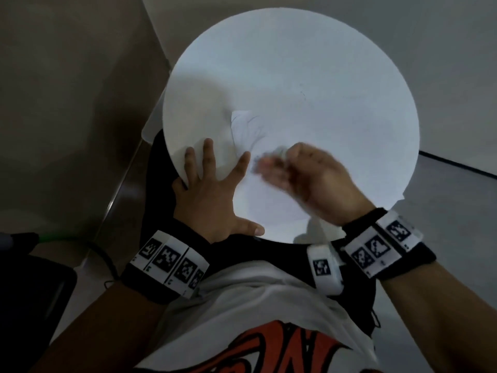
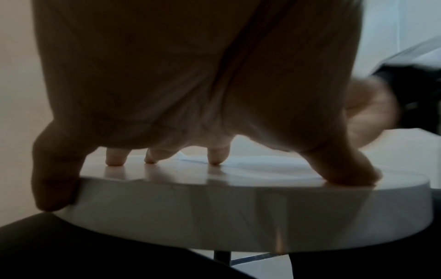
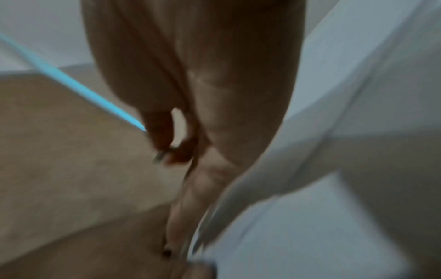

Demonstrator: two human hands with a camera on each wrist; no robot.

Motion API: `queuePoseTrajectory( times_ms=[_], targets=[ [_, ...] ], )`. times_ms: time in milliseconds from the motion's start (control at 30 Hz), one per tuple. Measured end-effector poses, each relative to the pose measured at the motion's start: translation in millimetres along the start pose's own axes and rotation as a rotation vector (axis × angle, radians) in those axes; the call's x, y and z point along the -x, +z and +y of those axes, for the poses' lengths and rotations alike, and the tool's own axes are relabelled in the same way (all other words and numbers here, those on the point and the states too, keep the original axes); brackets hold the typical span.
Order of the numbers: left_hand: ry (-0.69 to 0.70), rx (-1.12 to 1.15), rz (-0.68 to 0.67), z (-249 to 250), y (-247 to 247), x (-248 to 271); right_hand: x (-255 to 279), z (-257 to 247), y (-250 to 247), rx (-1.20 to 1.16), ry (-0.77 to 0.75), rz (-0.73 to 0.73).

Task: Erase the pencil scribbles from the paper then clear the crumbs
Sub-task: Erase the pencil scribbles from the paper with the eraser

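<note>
Left hand [image 1: 212, 195] splayed flat on paper [image 1: 271, 200]; right hand [image 1: 304, 176], blurred, apparently pinching an eraser, just right of left fingertips, nearest faint scribbles [image 1: 255, 127] beyond.

Showing no words or numbers clear enough for reading; orange shirt letters [image 1: 269, 351] and tiny wristband marks [image 1: 172, 261] staying too blurry.

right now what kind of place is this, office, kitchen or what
Probably a plain indoor room, not a kitchen: a small round white table stands by a bare beige wall on a pale floor. Nothing shows more.
</note>
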State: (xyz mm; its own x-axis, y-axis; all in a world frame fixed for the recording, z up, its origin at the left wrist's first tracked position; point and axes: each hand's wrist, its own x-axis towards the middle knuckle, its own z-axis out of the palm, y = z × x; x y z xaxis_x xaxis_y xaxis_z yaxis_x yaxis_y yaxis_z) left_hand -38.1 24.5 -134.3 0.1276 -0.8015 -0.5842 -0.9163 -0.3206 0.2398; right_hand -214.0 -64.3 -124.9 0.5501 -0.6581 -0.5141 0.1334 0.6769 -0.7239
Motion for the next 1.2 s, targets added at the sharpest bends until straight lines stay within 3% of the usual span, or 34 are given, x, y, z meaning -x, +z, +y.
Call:
queuePoseTrajectory(
  times_ms=[67, 133, 200, 267, 333, 400, 467, 500, 600, 733, 800, 1067, 1200],
  targets=[
    [0.002, 0.006, 0.002, 0, 1, 0, 10, 18, 8, 0.258, 0.198, -0.168],
    [-0.004, 0.009, 0.001, 1, 0, -1, 1, 12, 4, 0.212, 0.111, -0.029],
    [-0.006, 0.004, -0.001, 0, -1, -2, -13, -3, 3, -0.080, -0.056, 0.149],
    [-0.004, 0.016, -0.007, 0, 0, 0, -17, -2, 8, -0.074, -0.051, 0.043],
    [-0.004, 0.032, 0.001, -2, 1, -1, -16, 7, 10, 0.131, 0.071, -0.087],
    [-0.017, 0.030, -0.002, -1, 0, -1, -24, -3, -2, 0.090, 0.061, 0.053],
    [-0.019, 0.006, -0.008, 0, -2, 1, -31, -30, -21, -0.163, -0.066, 0.291],
    [-0.016, 0.000, -0.015, 0, -3, 1, -33, -41, -28, -0.182, -0.138, 0.360],
    [-0.016, 0.072, -0.009, 1, -8, 2, -18, -48, -26, 0.133, -0.211, 0.325],
    [0.023, 0.057, 0.198, 10, -16, -6, 0, -28, -5, 0.730, -0.228, 0.203],
    [0.070, 0.012, 0.217, 9, -17, -13, 2, -18, -2, 0.925, -0.225, 0.155],
    [0.075, -0.092, 0.067, -7, -12, -18, 0, -13, -3, 1.293, -0.373, 0.033],
    [0.075, -0.070, 0.009, -8, -15, -22, -7, -19, -4, 1.397, -0.440, 0.068]
  ],
)
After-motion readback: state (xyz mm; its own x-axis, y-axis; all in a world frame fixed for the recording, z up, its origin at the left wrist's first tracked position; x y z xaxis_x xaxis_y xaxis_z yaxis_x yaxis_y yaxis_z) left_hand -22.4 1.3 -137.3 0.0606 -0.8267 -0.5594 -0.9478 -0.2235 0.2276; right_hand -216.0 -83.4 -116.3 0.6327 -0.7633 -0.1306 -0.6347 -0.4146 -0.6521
